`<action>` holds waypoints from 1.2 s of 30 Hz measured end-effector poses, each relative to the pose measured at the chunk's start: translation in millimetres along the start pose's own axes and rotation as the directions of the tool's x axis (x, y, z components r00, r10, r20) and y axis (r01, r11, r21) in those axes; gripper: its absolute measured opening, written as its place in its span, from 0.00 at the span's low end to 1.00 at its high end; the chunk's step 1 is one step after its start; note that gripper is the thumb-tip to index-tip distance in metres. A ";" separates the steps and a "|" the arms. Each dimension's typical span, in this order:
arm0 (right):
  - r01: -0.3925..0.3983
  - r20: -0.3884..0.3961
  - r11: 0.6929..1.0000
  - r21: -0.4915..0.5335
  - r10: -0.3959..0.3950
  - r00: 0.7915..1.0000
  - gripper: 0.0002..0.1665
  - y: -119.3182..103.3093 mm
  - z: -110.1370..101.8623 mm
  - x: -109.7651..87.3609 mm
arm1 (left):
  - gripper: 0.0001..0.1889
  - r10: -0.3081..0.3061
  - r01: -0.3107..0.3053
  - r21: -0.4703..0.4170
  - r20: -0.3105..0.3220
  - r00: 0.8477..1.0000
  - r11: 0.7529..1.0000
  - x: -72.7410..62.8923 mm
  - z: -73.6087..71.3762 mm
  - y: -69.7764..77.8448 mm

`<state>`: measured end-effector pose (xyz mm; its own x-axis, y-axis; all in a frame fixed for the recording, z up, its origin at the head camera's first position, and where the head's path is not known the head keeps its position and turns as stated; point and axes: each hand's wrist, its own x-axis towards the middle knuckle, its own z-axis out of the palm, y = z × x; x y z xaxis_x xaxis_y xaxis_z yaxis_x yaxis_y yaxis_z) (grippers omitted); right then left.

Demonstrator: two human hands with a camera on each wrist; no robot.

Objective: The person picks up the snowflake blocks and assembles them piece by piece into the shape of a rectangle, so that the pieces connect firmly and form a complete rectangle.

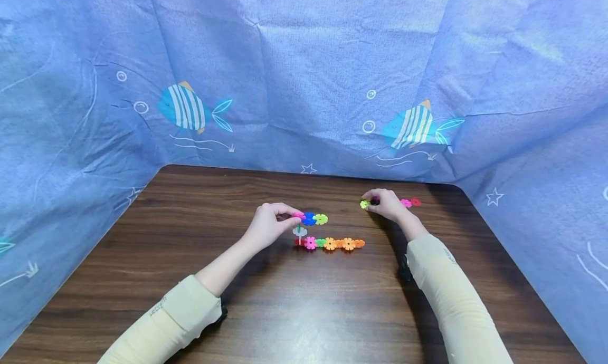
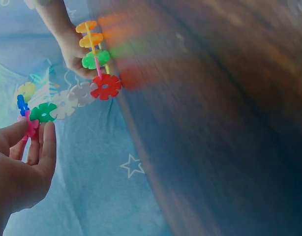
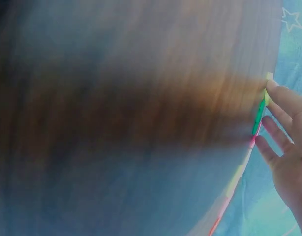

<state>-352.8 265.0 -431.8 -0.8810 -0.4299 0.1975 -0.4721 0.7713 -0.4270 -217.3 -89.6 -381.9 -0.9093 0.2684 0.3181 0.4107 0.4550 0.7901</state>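
Note:
My left hand (image 1: 269, 227) pinches a pink interlocking plastic flower disc (image 1: 298, 216) between thumb and fingers. A blue disc (image 1: 309, 219) and a yellow disc (image 1: 321, 219) are joined to it. In the left wrist view a green disc (image 2: 44, 112), white discs (image 2: 65, 104) and a red disc (image 2: 106, 87) continue the chain. Its lower row, with an orange disc (image 1: 349, 243), extends rightward over the table. Farther back, my right hand (image 1: 387, 203) pinches a second disc chain near its yellow-green end (image 1: 364, 203). A pink disc (image 1: 406, 202) and a red disc (image 1: 416, 202) protrude beyond that hand, which hides the middle.
Both chains are at a brown wood-grain table (image 1: 304, 306). A blue cloth (image 1: 309, 79) printed with fish surrounds its back and sides. Dark straps (image 1: 405, 269) show below the sleeves.

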 end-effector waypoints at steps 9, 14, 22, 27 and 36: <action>0.068 -0.031 0.998 -0.016 -0.069 0.997 0.13 -8.9 -1.0 0.7 | 0.06 -0.025 0.025 -0.014 0.004 1.000 1.000 0.3 1.0 -1.0; 0.080 -0.034 0.997 -0.009 -0.081 0.996 0.10 -14.7 -2.4 -0.4 | 0.06 -0.015 0.015 -0.006 0.002 1.000 1.000 0.5 1.4 -1.2; 0.014 -0.055 0.999 0.042 -0.012 0.998 0.08 -28.2 -12.8 -4.7 | 0.06 -0.021 0.021 -0.008 -0.003 1.000 1.000 0.8 0.7 -0.5; 0.020 -0.070 0.999 0.046 -0.017 0.997 0.08 -38.3 -23.2 -6.9 | 0.06 -0.018 0.018 -0.009 0.001 1.000 1.000 1.3 0.5 -1.1; 0.019 -0.077 0.995 0.099 -0.011 0.997 0.08 -61.9 -40.1 -14.5 | 0.06 -0.014 0.014 -0.012 0.006 1.000 1.000 1.7 1.7 -1.8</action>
<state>-312.0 242.4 -372.8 -0.8756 -0.4011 0.2692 -0.4830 0.7131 -0.5082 -219.5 -88.5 -383.7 -0.9143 0.2672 0.3043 0.3975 0.4482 0.8007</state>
